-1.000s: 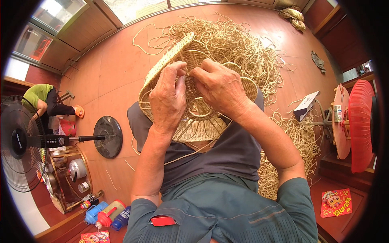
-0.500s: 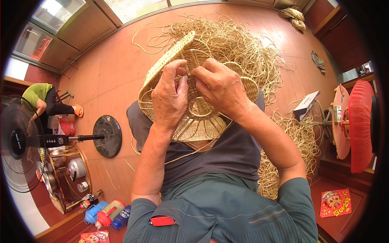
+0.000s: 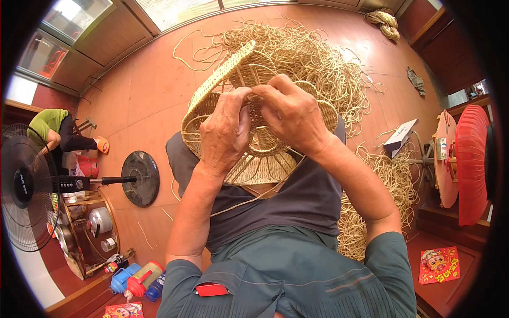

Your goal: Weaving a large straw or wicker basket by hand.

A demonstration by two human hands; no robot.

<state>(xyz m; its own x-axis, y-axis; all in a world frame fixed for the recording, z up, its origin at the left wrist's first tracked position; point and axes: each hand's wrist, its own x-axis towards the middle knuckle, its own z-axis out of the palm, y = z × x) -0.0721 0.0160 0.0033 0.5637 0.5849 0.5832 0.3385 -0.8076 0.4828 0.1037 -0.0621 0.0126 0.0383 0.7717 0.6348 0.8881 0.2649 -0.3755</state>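
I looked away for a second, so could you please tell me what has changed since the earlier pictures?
Very little: the fingers of the left hand and right hand shifted slightly on the woven basket. Both hands kept their grip, and the basket stayed on the lap.

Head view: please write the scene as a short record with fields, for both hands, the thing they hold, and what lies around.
left hand: grips the woven basket, fingers curled over its wall
right hand: fingertips meet the left hand's at the top of the weave
woven basket: straw-coloured, unfinished, open spokes, resting on the lap
loose fibre: tangled pile on the floor beyond the basket; more by the right arm
floor: reddish-brown
black fan: at left, lying down
red fan: at right
other person: far left, green top, bent over
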